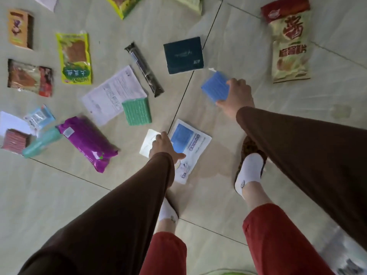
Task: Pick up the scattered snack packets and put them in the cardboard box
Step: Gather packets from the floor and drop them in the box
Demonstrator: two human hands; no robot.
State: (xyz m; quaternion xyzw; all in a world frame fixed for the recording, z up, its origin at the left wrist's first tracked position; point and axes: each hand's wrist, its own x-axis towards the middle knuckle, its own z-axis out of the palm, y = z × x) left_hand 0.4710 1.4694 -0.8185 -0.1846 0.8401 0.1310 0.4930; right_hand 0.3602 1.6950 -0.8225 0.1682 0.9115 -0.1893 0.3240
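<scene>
Snack packets lie scattered over a tiled floor. My right hand [237, 95] is shut on a blue ribbed packet [215, 87], lifted slightly off the floor. My left hand [163, 146] reaches down onto a white and blue flat packet [190, 147], fingers on its left edge, next to a small white packet [148, 142]. A green ribbed packet [137, 112], a purple packet [87, 140] and a dark teal square packet [183, 54] lie nearby. No cardboard box is in view.
Further packets: a long black one [144, 68], a yellow-green one [74, 58], a large chips bag [291, 46] at right, red and orange ones at left. A white printed paper sheet [113, 94] lies mid-floor. My feet in white socks [250, 171] stand below the hands.
</scene>
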